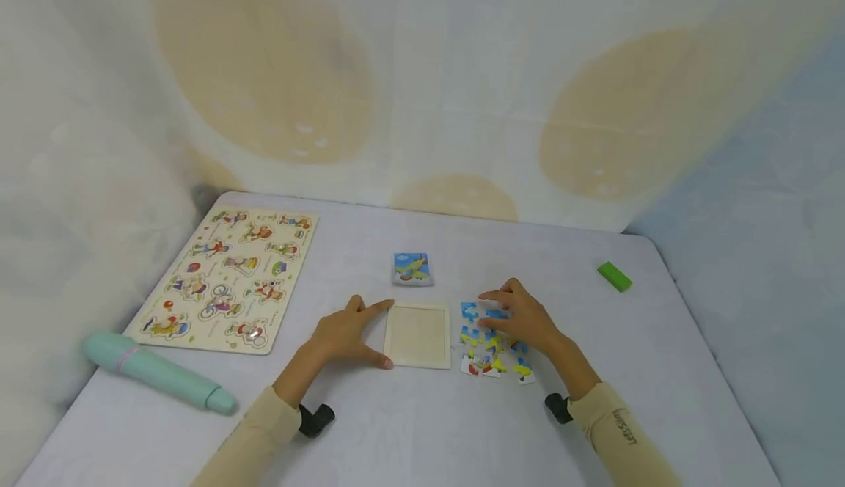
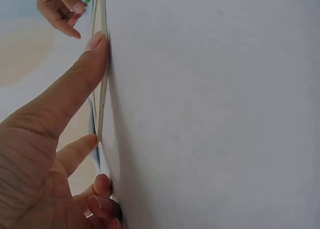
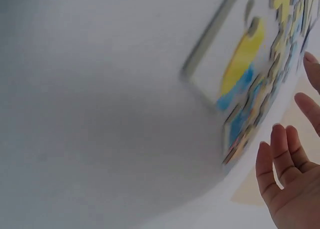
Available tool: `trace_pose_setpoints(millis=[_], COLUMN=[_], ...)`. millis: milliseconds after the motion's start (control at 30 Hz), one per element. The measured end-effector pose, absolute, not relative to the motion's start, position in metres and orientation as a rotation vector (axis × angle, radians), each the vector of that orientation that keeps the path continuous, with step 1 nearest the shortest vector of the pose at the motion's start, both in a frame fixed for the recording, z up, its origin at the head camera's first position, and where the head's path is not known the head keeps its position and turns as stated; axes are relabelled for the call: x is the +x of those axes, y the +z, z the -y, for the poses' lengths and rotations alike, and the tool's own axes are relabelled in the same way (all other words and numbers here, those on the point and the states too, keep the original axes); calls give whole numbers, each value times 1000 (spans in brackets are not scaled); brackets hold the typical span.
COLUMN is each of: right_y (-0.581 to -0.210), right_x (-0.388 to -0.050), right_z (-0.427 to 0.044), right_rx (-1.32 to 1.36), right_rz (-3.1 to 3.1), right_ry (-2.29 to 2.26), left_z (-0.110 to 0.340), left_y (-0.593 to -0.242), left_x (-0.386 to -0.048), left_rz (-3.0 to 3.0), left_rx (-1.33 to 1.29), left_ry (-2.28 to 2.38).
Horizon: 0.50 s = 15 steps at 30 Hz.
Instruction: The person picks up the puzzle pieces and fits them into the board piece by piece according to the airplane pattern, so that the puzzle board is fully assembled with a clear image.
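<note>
A square wooden puzzle tray (image 1: pixel 417 337) with a raised rim lies flat in the middle of the head view, its recess bare wood. My left hand (image 1: pixel 343 333) touches its left side, forefinger at the far corner and thumb (image 2: pixel 95 59) at the near one, both stretched out. Right of the tray lie several jigsaw pieces (image 1: pixel 488 359) printed in blue, yellow, white and red. Above them hovers my right hand (image 1: pixel 524 318), fingers apart, partly covering some pieces. In the right wrist view its fingers (image 3: pixel 282 156) hold nothing, and a yellow-and-blue piece (image 3: pixel 242 59) shows nearby.
Behind the tray lies a small square with an airplane picture (image 1: pixel 412 269). A large board with figure cutouts (image 1: pixel 231 274) lies at the left, with a mint-green tube-shaped object (image 1: pixel 158 371) in front of it. A green block (image 1: pixel 615 276) rests at the right. Fabric walls enclose the table (image 1: pixel 422 436).
</note>
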State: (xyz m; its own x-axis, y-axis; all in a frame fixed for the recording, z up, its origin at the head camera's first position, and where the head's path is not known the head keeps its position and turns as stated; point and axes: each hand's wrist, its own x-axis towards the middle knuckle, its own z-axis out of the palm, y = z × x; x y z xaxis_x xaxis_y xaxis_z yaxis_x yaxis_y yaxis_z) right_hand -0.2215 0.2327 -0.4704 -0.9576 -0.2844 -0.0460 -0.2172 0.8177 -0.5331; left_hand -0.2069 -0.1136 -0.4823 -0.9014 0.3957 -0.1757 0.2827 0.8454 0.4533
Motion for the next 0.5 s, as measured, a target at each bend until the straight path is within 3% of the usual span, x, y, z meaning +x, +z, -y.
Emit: trace_pose_setpoints(millis=[500], right_y=[-468], right_x=[-228], right_z=[-209], right_rx=[-435], right_rz=[-2864], right_ry=[-680], left_z=[116], left_y=[-489], left_x=[-207], left_rz=[-2791], left_rx=[533], left_ry=[638])
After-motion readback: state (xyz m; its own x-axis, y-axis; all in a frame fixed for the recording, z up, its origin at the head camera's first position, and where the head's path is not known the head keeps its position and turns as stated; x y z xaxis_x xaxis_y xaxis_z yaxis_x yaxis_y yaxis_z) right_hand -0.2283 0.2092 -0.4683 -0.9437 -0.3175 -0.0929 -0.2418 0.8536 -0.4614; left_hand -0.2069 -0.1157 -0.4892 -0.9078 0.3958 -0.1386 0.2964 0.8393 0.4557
